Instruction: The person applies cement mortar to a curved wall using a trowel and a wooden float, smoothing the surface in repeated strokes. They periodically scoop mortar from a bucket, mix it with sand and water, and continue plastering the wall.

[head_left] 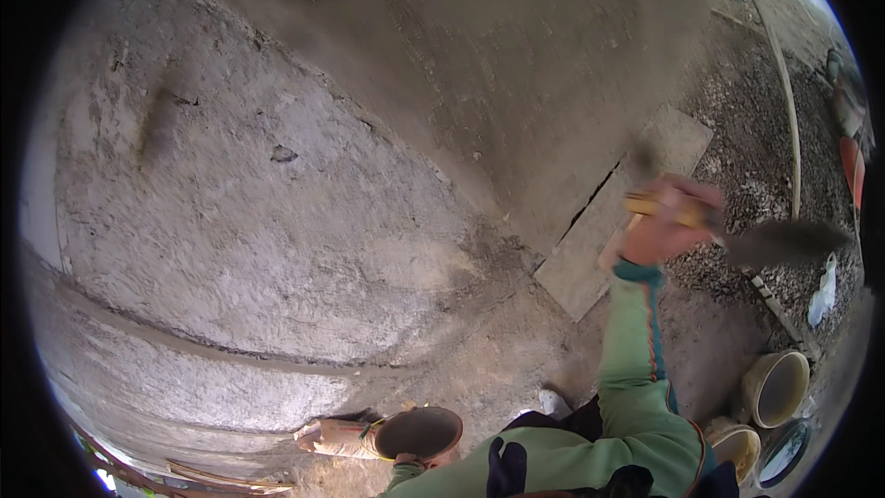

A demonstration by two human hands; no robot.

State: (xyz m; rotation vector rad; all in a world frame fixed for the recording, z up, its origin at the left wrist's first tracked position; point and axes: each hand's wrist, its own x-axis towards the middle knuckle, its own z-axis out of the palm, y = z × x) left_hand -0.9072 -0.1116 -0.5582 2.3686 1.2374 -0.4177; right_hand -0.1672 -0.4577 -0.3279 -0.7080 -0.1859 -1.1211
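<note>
My right hand [668, 221], blurred by motion, is closed around the yellow handle of a trowel. The trowel's dark blade [788, 243] points to the right, over the gravel. Low in the view, my left hand [438, 461] grips the near rim of a round bucket [452, 443], whose inside looks dark; the fingers show only in part. Ahead rises a wall with a smooth, wet-looking grey mortar coat [516, 46] above and right, and a rough, paler surface [267, 221] to the left. A flat board [576, 281] lies along the wall's foot, beneath my right forearm.
Dark gravel [737, 120] covers the ground at right, crossed by a long pole or hose [790, 129]. Several buckets [758, 387] stand at the lower right. A white plastic bag [823, 290] lies above them. A paper sack [332, 438] sits left of the held bucket.
</note>
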